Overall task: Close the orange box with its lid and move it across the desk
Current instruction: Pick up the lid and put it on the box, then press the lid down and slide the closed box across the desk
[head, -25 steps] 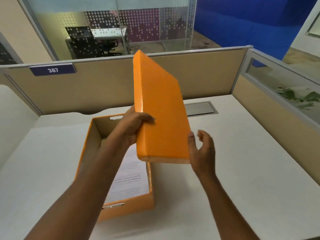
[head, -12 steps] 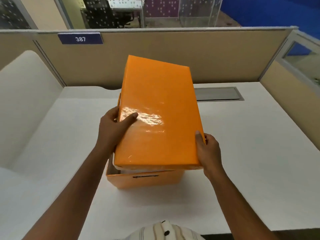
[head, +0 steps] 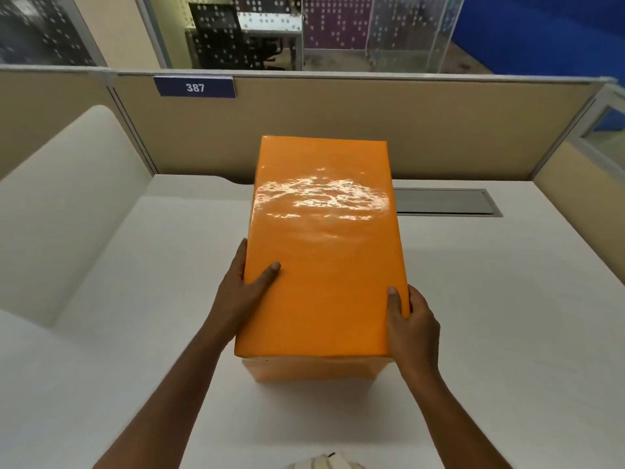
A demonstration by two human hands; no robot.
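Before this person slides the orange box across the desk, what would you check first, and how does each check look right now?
1. Lid covers the box: ok, it lies over the whole opening.
2. Lid pressed fully down: cannot tell; a pale line shows under its near edge.
3. Left hand in place: ok, on the lid's left edge, thumb on top.
4. Right hand in place: ok, on the lid's near right corner.
5. Grip on the box itself: not ok, both hands hold only the lid.
6. Desk to the right free: ok, only a flush grey cable hatch near the partition.
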